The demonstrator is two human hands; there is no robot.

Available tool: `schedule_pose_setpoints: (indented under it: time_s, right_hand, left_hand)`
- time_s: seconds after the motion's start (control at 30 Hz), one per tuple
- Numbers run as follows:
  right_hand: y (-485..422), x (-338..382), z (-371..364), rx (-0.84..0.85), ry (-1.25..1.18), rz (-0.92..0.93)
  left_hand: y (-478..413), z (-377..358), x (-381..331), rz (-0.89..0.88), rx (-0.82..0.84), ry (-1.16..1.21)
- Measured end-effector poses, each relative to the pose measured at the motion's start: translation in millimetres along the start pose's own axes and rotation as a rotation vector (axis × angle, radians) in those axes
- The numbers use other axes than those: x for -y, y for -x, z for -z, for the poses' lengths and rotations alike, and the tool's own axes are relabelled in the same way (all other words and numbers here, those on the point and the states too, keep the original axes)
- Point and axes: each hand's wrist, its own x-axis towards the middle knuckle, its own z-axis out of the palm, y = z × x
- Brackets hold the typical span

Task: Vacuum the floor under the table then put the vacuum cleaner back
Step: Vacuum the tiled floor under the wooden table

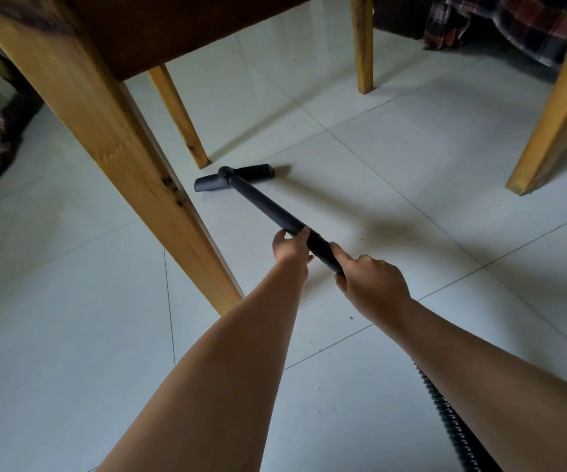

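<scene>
The person holds the wand point(265, 202) in both hands. The left hand point(290, 247) is the forward one, its fingers wrapped round the tube. The right hand point(374, 284) sits just behind it, fingers curled over the tube's near end, and the ribbed hose point(445, 417) trails back under that forearm.

From the hands the wand runs ahead and to the left, sloping down to the nozzle point(258, 172). The nozzle lies flat on the tiled floor point(394, 158) under the table point(173, 28), set crosswise to the wand. Its left part is just beside the foot of a leg point(181, 120); I cannot tell whether they touch.

The bare tiles under the table spread ahead and to the right of the nozzle. I judge the next stroke has to go that way, with the left hand steering and the right pushing, keeping the nozzle's end off that leg. The vacuuming looks mid-way, and putting the cleaner back is not yet begun.
</scene>
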Motion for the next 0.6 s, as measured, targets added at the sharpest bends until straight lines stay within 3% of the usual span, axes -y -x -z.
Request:
schedule_pose_setpoints:
  time_s: [0.6]
  right_hand:
    - [80.3,-29.3,2.0,0.016,0.045,-0.05]
  left_hand:
    - [43.7,3.2,34.3,0.059,0.163,-0.146]
